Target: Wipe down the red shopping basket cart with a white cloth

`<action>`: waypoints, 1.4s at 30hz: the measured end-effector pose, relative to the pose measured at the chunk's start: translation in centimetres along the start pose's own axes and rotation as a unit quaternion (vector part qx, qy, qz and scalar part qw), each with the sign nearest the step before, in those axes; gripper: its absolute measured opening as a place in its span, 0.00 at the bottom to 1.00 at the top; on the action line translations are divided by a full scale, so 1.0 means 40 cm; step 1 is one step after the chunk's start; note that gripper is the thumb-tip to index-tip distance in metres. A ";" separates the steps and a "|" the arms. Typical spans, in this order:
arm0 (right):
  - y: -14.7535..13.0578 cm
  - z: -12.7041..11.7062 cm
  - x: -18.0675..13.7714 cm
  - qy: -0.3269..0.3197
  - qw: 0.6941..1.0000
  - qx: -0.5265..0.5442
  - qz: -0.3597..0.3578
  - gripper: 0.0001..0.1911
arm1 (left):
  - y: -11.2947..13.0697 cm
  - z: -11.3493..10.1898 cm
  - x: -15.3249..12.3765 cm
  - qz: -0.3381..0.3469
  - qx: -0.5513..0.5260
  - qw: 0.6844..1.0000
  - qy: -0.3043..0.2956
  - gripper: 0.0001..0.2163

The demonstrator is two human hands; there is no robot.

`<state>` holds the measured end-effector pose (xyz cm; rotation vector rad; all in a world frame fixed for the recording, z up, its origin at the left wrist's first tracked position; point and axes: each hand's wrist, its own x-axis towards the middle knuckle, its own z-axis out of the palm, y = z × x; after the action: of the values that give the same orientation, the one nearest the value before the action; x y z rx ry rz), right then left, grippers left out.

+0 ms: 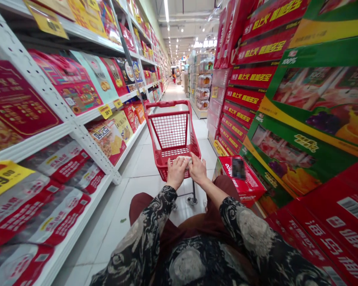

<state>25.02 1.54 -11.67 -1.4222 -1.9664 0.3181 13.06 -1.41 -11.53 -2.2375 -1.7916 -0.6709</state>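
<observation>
Both of my hands meet over the near rim of a red plastic shopping cart (170, 115), which stands before my knees. My left hand (177, 172) is closed, its fingers bent inward around a small crumpled white thing (183, 157) that looks like tissue. From the other side my right hand (197, 171) touches the same white thing, thumb and fingers closed at its edge. The fingers cover most of it. Through the cart's basket I see only red mesh and a pale grid panel.
On the left rise white shelves (95, 167) of boxed snacks and wrapped bottle packs (56, 198). Stacked red drink cartons (247, 95) and green juice boxes (313, 135) line the right. A red carton (241, 178) sits low beside my right knee. The tiled aisle (174, 93) runs ahead toward a distant person.
</observation>
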 end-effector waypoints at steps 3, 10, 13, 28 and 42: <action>0.012 -0.006 -0.008 -0.019 0.999 -0.021 -0.026 0.29 | -0.039 -0.014 -0.021 -0.007 0.008 1.000 0.001 0.16; 0.016 0.010 -0.019 -0.014 0.999 -0.021 -0.027 0.31 | -0.124 -0.056 -0.064 -0.076 0.021 0.996 0.053 0.15; 0.016 0.018 -0.022 -0.014 0.999 -0.024 -0.025 0.32 | -0.073 -0.022 -0.037 -0.023 0.006 0.999 0.039 0.15; 0.022 0.002 -0.037 -0.057 0.993 -0.078 -0.068 0.30 | -0.200 -0.057 -0.103 -0.016 0.059 0.997 0.057 0.16; 0.027 0.006 -0.047 -0.033 0.993 -0.086 -0.068 0.31 | -0.132 -0.044 -0.090 -0.003 0.027 0.999 0.040 0.18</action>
<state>25.99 0.26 -13.18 -1.3899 -2.1765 0.1397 6.99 -3.97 -12.30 -2.1401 -1.7572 -0.6954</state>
